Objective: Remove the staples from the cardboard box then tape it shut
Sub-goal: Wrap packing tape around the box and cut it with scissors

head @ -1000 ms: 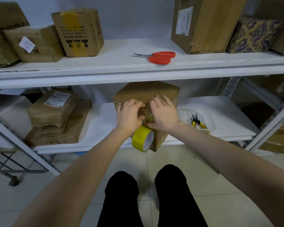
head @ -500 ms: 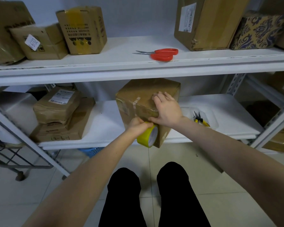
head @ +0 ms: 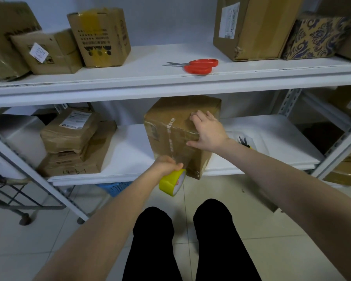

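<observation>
Seen from the head camera, the left hand (head: 166, 165) has dropped below the lower shelf's (head: 130, 151) front edge, gripping the yellow tape roll (head: 169, 182), whose core faces right. A clear strip runs up the cardboard box (head: 170, 118). The box stands at the shelf's front, one corner toward the camera, with the right hand (head: 208, 130) still flat on its top edge, fingers spread.

A patterned box (head: 316, 35) stands at the right of the upper shelf (head: 150, 82). Stacked parcels (head: 69, 130) lie on the lower shelf (head: 130, 151). A blue basket (head: 114, 188) sits below it.
</observation>
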The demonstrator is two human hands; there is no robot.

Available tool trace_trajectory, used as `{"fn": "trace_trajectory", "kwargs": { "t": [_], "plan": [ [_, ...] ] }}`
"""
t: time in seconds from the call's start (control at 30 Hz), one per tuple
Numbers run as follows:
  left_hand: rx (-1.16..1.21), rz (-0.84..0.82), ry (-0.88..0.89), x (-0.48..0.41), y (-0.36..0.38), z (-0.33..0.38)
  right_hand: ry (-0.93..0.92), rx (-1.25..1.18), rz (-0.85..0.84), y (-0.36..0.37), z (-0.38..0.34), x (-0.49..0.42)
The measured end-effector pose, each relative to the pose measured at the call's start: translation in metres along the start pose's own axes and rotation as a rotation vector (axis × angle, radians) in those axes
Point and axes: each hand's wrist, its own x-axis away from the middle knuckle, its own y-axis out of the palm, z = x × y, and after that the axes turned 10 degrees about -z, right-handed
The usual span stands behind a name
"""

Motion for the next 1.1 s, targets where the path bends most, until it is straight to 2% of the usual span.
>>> {"fn": "trace_trajectory", "kwargs": {
  "t": [0.1,0.13,0.17,0.27,0.3,0.33,0.4,0.47,0.57,0.67,0.83,0.97,1.03,1.1],
  "plan": [
    [-0.086,-0.006,-0.005,-0.002,-0.004,0.002,0.018,0.059,-0.051,-0.004,-0.005,0.005],
    [-0.116,-0.026,-0.008,-0.002,-0.004,0.004,0.01,0.068,-0.015,-0.006,-0.008,0.009],
    [-0.137,-0.029,0.01,-0.001,-0.004,0.009,-0.028,0.063,0.077,-0.009,-0.011,0.014],
    [-0.099,0.026,0.115,-0.007,-0.002,0.018,-0.285,0.013,0.552,-0.033,-0.023,0.02],
    [-0.088,0.052,0.125,-0.008,0.0,0.022,-0.346,0.001,0.661,-0.048,-0.024,0.017],
    [-0.094,0.073,0.128,-0.011,0.002,0.026,-0.361,-0.019,0.742,-0.065,-0.024,0.013],
    [-0.093,0.083,0.115,-0.016,0.005,0.033,-0.273,-0.087,0.814,-0.099,-0.022,0.0],
    [-0.098,0.054,0.105,-0.018,0.009,0.037,-0.055,-0.101,0.725,-0.123,-0.017,-0.014],
    [-0.131,0.046,0.077,-0.016,0.015,0.038,0.241,-0.145,0.36,-0.137,-0.004,-0.033],
    [-0.134,0.016,0.051,-0.018,0.015,0.035,0.332,-0.232,0.12,-0.146,0.001,-0.045],
    [-0.118,0.004,0.004,-0.015,0.015,0.031,0.387,-0.212,-0.103,-0.174,0.006,-0.053],
    [-0.023,0.034,-0.004,-0.022,0.018,0.026,0.384,-0.225,-0.09,-0.176,0.002,-0.032],
    [0.043,0.041,-0.006,-0.021,0.018,0.024,0.356,-0.225,-0.026,-0.166,-0.004,-0.018],
    [0.098,0.04,0.003,-0.021,0.02,0.022,0.271,-0.324,0.05,-0.155,-0.006,0.003]
  ]
}}
